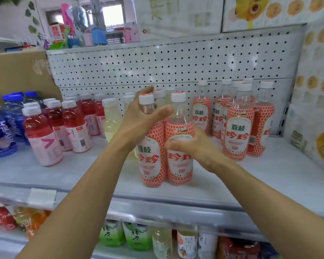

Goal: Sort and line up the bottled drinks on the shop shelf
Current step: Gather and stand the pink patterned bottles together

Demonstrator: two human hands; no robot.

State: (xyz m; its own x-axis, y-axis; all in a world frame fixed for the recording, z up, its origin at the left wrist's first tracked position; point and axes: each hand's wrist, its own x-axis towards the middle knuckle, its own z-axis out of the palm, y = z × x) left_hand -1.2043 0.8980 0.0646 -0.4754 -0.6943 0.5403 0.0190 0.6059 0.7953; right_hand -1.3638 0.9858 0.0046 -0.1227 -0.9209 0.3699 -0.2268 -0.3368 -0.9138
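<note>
Hands curled: left hand grips left bottle by clear neck, right hand grips right bottle by scale-patterned sleeve.

"荔枝 珍珍" on red-patterned bottles

Centre of frame: clear plastic bottles sleeved in red honeycomb on white, red lettering in a white oval, white caps. Left of centre: red-drink plastic bottles with pink-and-white labels; far left, deep blue plastic bottles, blue caps. Behind: white metal pegboard panel dotted black. Bottom centre: green-labelled tea bottles. Right edge: white cartons printed with yellow rounds.
</note>
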